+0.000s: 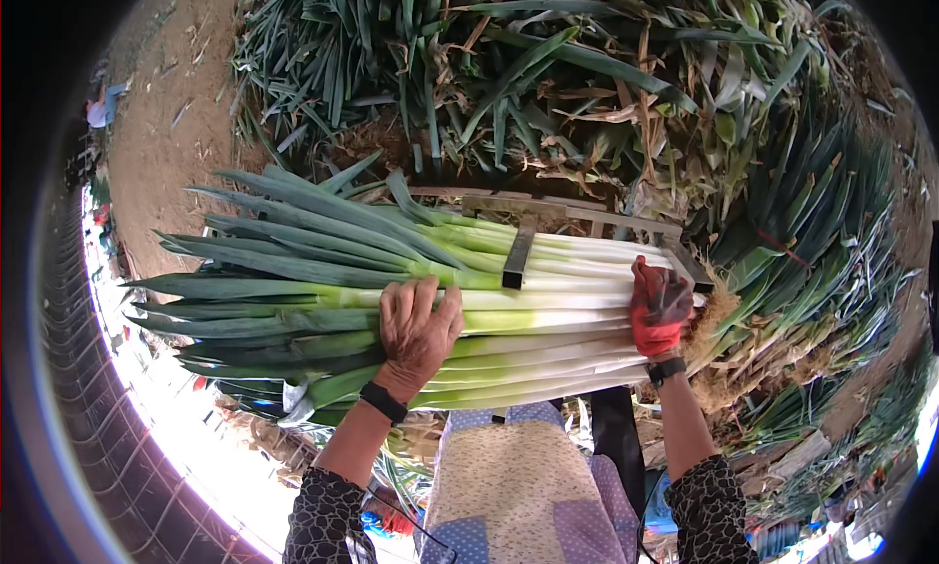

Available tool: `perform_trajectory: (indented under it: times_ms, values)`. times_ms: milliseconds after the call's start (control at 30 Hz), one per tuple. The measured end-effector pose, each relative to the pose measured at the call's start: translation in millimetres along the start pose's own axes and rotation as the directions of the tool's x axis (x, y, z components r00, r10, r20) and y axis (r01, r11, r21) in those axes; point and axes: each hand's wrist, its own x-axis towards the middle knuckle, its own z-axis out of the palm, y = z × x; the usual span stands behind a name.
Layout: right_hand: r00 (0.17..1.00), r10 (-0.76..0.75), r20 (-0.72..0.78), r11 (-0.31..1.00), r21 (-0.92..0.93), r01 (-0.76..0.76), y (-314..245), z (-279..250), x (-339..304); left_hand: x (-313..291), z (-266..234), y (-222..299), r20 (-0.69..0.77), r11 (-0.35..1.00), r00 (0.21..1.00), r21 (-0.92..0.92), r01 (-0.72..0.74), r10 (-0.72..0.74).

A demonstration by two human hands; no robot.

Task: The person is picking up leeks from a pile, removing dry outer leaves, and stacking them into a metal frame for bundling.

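Observation:
A thick layer of long green onions (548, 319) lies crosswise before me, dark leaves to the left and white stems with roots to the right. My left hand (419, 331), bare with a black wristband, bends its fingers over the stalks where green turns pale. On the white stems near the root ends is my right hand (661, 308), in a red and grey glove, its fingers curled around the edge of the layer. A metal rack (518, 256) holds the onions; its square upright sticks up between the stalks. The undersides of both hands are hidden.
Beyond the rack lies a big heap of green onions (362, 65) with dry leaves. More onions (802, 222) are piled at the right, some tied with a red band. Bare soil (166, 124) shows at far left, beside a mesh wall (98, 398). A patterned apron (509, 486) covers my lap.

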Motion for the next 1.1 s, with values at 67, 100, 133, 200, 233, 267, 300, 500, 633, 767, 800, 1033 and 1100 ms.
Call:
perform_trajectory:
  times_ms: [67,100,133,200,233,267,300,500,633,767,800,1033,1100]
  values:
    - [1.000,0.010,0.011,1.000,-0.003,-0.010,0,0,-4,8,-2,10,0.110,0.990,0.990,-0.102,0.097,-0.085]
    - [0.999,0.001,-0.051,1.000,0.000,-0.001,3,3,-7,15,-2,18,0.090,0.991,0.990,-0.060,0.119,-0.113]
    - [0.998,0.000,-0.062,1.000,0.005,0.000,4,4,-11,17,1,23,0.036,0.992,0.993,-0.049,0.116,-0.114]
    - [0.999,0.000,-0.051,1.000,0.003,0.000,6,2,-14,16,1,28,0.042,0.992,0.991,-0.022,0.127,-0.126]
    - [0.999,0.000,-0.054,1.000,0.001,0.000,7,3,-15,15,2,30,0.039,0.992,0.992,-0.023,0.125,-0.124]
    - [0.997,-0.003,-0.072,1.000,0.002,0.004,6,2,-15,13,2,31,0.042,0.991,0.990,-0.017,0.134,-0.134]
    - [0.996,-0.008,-0.089,1.000,0.001,0.008,6,2,-15,11,3,31,0.046,0.989,0.989,-0.013,0.145,-0.144]
    - [1.000,0.000,-0.030,0.999,-0.052,-0.002,5,6,-14,17,19,22,0.090,0.995,0.993,-0.058,0.082,-0.076]
    - [1.000,-0.003,0.031,0.998,-0.061,0.005,-2,7,-2,33,30,8,0.134,0.989,0.989,-0.132,0.074,-0.056]
    - [0.992,0.032,0.125,0.994,-0.106,-0.019,6,7,-5,40,37,6,0.125,0.988,0.991,-0.140,0.068,-0.050]
    - [0.987,0.029,0.156,0.994,-0.111,-0.012,6,9,-10,36,40,7,0.106,0.987,0.993,-0.144,0.072,-0.057]
    - [0.992,0.024,0.127,0.999,-0.024,-0.021,8,10,-1,38,37,8,0.121,0.994,0.989,-0.065,0.088,-0.079]
    - [0.989,0.030,0.145,1.000,-0.010,-0.029,8,10,-2,39,37,9,0.087,0.997,0.994,-0.037,0.070,-0.067]
